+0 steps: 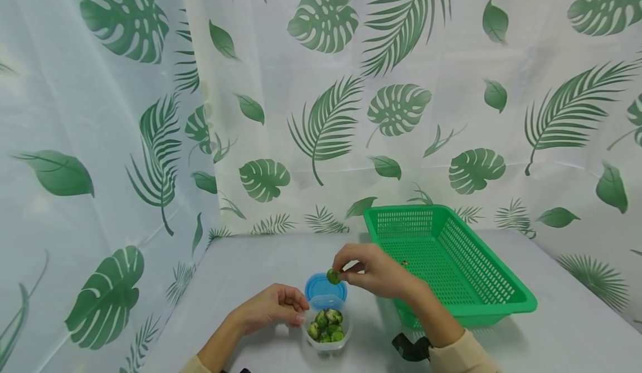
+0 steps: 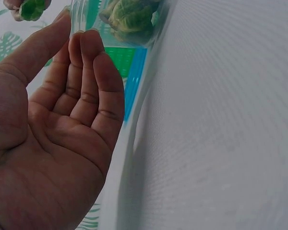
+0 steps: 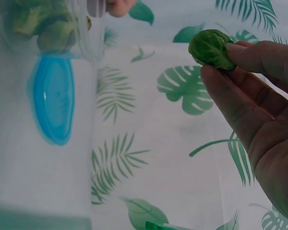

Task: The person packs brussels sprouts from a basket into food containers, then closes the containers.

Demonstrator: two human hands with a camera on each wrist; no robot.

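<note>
Between thumb and fingertips, my right hand (image 1: 373,270) pinches a Brussels sprout (image 3: 212,49), held above the table and to the right of a small clear plastic container (image 1: 327,346). Several more Brussels sprouts (image 1: 326,325) lie inside that container, some with browned leaves. My left hand (image 1: 273,309) is at the container's left side, its fingers loosely bent with nothing between them. In the left wrist view, the left hand's thumb and fingertips (image 2: 93,37) reach the container's wall; whether they press on it I cannot tell.
A blue lid (image 1: 326,287) lies on the table just behind the container. To the right stands a large green perforated basket (image 1: 501,308) with a small brown scrap inside. A dark curved object (image 1: 411,348) is near the right sleeve. Leaf-patterned sheets (image 1: 326,211) hang behind and left.
</note>
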